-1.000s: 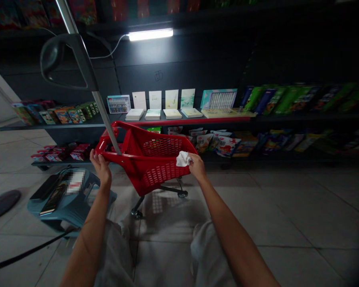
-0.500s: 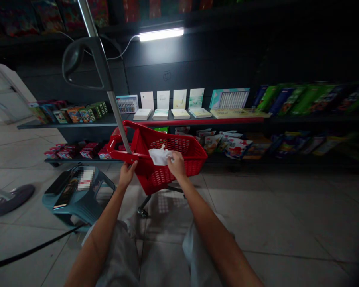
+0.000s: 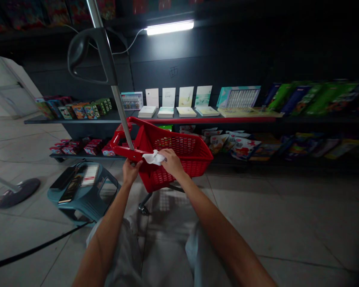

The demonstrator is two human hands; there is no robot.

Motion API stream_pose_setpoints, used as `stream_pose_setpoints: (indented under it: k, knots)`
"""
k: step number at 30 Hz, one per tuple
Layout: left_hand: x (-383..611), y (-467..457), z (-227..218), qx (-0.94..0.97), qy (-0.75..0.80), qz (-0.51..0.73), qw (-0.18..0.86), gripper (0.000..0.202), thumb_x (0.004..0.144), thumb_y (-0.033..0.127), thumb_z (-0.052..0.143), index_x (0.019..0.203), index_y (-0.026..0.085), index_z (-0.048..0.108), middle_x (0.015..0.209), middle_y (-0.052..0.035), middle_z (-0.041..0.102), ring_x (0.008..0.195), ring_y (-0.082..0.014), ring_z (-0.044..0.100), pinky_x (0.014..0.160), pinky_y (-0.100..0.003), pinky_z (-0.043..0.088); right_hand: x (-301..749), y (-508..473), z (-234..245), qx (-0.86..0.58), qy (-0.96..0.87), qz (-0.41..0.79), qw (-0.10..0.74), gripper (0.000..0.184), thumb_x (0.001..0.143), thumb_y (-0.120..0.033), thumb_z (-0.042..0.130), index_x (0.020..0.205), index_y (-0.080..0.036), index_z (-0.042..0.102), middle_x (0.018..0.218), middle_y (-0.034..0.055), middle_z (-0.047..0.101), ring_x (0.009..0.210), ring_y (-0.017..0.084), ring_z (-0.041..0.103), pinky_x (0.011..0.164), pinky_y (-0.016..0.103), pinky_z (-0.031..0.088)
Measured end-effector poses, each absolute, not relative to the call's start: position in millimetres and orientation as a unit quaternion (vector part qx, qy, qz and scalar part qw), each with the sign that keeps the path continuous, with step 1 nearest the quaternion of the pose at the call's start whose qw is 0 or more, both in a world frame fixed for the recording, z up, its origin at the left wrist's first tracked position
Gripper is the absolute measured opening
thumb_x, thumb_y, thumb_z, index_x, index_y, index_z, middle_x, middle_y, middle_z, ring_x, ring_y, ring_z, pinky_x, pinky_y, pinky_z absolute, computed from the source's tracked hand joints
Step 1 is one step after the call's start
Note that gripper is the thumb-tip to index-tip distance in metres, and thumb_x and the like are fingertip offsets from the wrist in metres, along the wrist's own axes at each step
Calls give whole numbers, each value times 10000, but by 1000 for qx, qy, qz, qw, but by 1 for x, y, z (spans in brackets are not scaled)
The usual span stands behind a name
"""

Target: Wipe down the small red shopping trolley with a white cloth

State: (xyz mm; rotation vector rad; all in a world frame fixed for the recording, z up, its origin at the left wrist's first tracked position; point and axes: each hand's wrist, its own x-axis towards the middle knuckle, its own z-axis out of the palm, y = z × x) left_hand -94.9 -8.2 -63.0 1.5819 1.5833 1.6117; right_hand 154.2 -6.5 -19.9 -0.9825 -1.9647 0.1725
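A red plastic shopping basket on wheels stands on the tiled floor in front of me, its near rim tilted toward me. My left hand grips that near rim from below, close to the silver pull-handle pole. My right hand is closed on a white cloth and presses it onto the same rim, just right of my left hand. My knees in light trousers show at the bottom of the view.
A teal plastic stool with a phone and dark items stands at left. A fan base and a black cable lie on the floor further left. Dark shelves with books, cards and packets run behind the basket.
My right hand carried the cloth from the basket's right rim over to the near rim by the pole. My left hand slid right along the rim. The basket sits further right in view.
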Motion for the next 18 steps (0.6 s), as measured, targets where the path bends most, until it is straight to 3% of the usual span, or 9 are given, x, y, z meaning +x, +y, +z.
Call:
stream_pose_setpoints:
  k: [7, 12, 18]
  knots:
    - [-100, 5, -56, 512, 587, 599, 187, 433, 733, 442, 844, 1059, 200, 696, 1013, -104, 795, 937, -269, 762, 894, -413, 597, 305, 16, -60, -549, -751, 20, 366, 443, 774, -68, 534, 1132, -178, 770, 1130, 103, 733, 1099, 263, 603, 1032, 375, 471]
    - [-101, 8, -55, 516, 590, 594, 183, 437, 735, 433, 848, 1071, 203, 688, 1015, -106, 796, 923, -282, 768, 866, -419, 605, 359, 16, -92, -639, -640, 14, 427, 478, 716, -107, 531, 1130, -136, 768, 1203, 152, 727, 1086, 291, 635, 1029, 416, 498]
    - [-91, -4, -53, 516, 598, 584, 185, 426, 745, 464, 847, 1065, 224, 701, 1010, -93, 804, 902, -276, 775, 837, -392, 603, 325, 24, -119, -664, -480, -8, 573, 481, 752, -163, 510, 1182, -157, 725, 1209, 171, 680, 1153, 311, 628, 1083, 469, 484]
